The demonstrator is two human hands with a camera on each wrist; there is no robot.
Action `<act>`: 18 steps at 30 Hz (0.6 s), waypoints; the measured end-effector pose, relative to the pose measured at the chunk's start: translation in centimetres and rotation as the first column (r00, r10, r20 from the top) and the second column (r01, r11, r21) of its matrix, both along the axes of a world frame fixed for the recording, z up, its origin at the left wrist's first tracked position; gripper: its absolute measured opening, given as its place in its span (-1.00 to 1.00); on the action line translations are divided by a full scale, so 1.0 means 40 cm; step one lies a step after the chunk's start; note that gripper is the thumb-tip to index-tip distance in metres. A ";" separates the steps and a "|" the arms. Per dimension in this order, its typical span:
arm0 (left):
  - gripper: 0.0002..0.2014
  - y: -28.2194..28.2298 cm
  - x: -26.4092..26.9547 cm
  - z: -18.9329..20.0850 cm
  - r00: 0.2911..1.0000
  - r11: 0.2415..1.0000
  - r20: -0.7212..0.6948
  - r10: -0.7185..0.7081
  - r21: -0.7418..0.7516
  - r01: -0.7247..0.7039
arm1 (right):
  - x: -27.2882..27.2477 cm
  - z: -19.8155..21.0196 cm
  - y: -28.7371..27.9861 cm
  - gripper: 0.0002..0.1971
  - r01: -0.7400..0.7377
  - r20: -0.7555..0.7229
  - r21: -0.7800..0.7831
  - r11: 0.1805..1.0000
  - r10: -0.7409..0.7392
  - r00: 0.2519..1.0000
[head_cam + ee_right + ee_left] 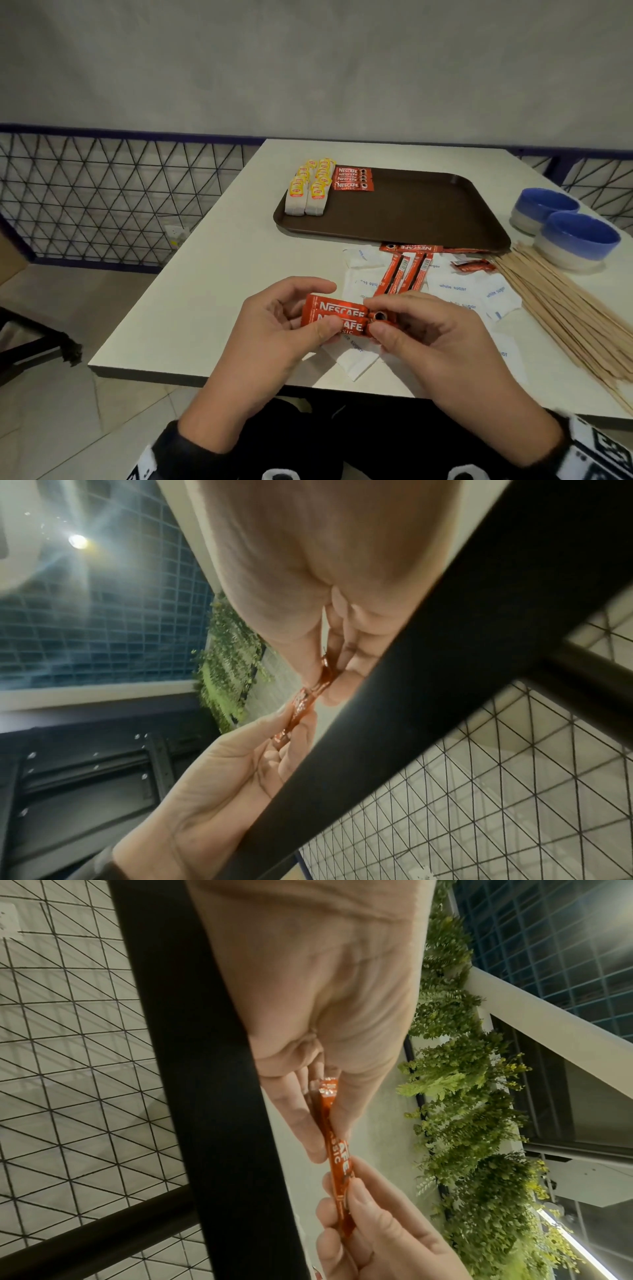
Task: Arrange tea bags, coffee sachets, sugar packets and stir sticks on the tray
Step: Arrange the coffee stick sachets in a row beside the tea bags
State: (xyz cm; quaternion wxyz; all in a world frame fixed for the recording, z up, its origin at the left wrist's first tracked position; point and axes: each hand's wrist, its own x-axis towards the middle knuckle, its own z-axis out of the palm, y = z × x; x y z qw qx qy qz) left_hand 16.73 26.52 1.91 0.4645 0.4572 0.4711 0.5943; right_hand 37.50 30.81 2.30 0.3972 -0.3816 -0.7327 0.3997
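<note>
Both hands hold a small overlapped stack of red coffee sachets point(337, 317) above the table's near edge. My left hand point(291, 320) pinches the stack's left end, thumb on top. My right hand point(383, 320) pinches its right end. The wrist views show the coffee sachets point(337, 1153) point(303, 710) edge-on between thumbs and fingers. The brown tray point(411, 212) lies further back, with two rows of yellow-tagged tea bags point(310, 186) and a stack of coffee sachets point(352, 179) at its left end. More red coffee sachets point(404, 270), white sugar packets point(455, 291) and wooden stir sticks point(565, 308) lie on the table.
Two blue and white bowls point(565, 233) stand at the right, beyond the stir sticks. The white table point(205, 274) has bare room on its left half. A black wire mesh fence point(102, 192) runs behind it at the left.
</note>
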 end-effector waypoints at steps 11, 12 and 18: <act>-0.58 0.013 -0.016 -0.015 0.997 0.997 -0.026 -0.075 0.017 0.075 | -0.031 0.202 0.084 -0.80 -0.264 0.693 -0.061 0.963 0.231 0.683; -0.53 0.015 -0.017 -0.014 0.995 0.995 -0.005 -0.097 0.014 0.097 | -0.035 0.222 0.101 -0.81 -0.266 0.691 -0.145 0.953 0.290 0.663; -0.38 0.043 -0.034 -0.035 0.982 0.985 0.089 -0.164 0.068 0.158 | -0.062 0.323 0.350 -0.80 -0.114 0.654 -0.136 0.984 0.175 0.736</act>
